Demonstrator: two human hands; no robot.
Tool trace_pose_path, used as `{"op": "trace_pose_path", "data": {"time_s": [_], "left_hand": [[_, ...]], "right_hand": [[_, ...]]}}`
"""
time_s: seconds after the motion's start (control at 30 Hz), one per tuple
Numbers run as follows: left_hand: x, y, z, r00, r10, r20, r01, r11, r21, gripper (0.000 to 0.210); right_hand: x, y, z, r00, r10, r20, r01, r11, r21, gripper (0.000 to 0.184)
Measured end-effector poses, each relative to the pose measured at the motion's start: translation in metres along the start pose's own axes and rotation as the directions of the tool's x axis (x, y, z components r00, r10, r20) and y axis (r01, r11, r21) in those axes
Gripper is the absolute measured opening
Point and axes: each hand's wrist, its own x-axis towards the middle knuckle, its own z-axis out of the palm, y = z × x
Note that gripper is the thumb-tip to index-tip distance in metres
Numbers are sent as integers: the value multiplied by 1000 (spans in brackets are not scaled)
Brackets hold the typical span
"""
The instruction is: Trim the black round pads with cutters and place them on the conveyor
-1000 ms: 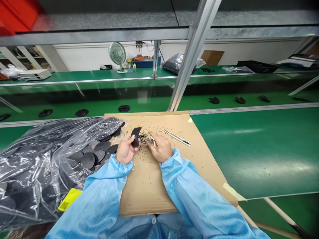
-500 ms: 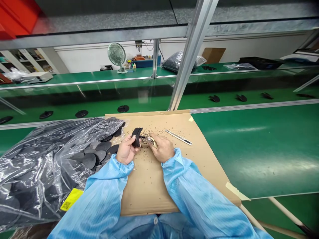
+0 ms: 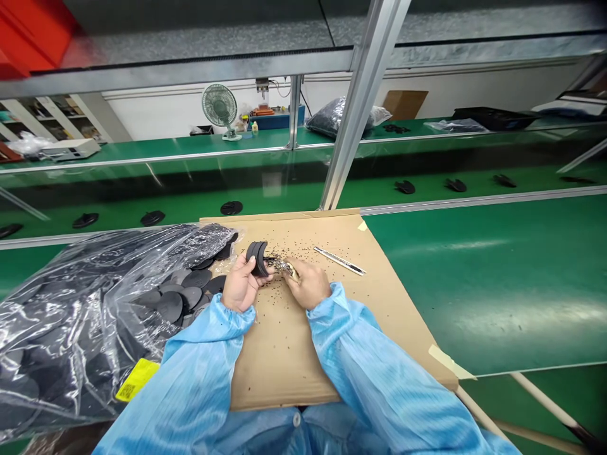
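Note:
My left hand (image 3: pixel 241 284) is closed on a curved black plastic part (image 3: pixel 256 258), thumb on its near face, with ridges along the curve. In my right hand (image 3: pixel 310 282) is a small pair of pliers (image 3: pixel 290 270) with metal jaws and a pale yellow handle, mostly covered by my fingers. Its tip meets or nearly meets the part's right edge; contact is too small to make out. Tiny black bits lie scattered around both hands on the cardboard sheet (image 3: pixel 284 373). A slim utility knife (image 3: pixel 340 260) rests right of my right hand.
At left, a clear plastic bag (image 3: pixel 85 303) spills black discs (image 3: pixel 169 306) beside my left forearm. Beyond the cardboard, several black parts (image 3: pixel 231 207) sit on the green conveyor (image 3: pixel 284 197). A slanted metal post (image 3: pixel 360 104) rises at the cardboard's far edge. A fan (image 3: pixel 220 107) stands behind.
My left hand has turned the black part so that more of its ridged outer side shows. The pliers stay near its right edge, with my right hand almost in place.

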Motion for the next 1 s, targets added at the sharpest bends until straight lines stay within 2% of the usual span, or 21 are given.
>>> {"op": "trace_pose_path", "data": {"time_s": [0.13,0.27,0.37,0.67,1.0], "left_hand": [[1,1,-1,998,68,-4,-68,998,11,40],[5,3,-5,995,89,-49,-89,996,-7,42],[7,4,-6,997,44,-70,-49,996,-72,34],[4,8,-4,991,-134,4,134,985,-106,20],[1,7,-1,986,-147,75,149,989,-19,24]], "right_hand": [[1,0,-2,997,54,-57,-46,989,138,25],[2,-1,-4,995,82,-58,-73,986,150,25],[1,-3,-3,998,54,-30,-50,990,130,25],[-1,-9,-1,991,-34,132,31,999,25,39],[-3,-21,-4,964,-60,259,87,992,-94,42]]}}
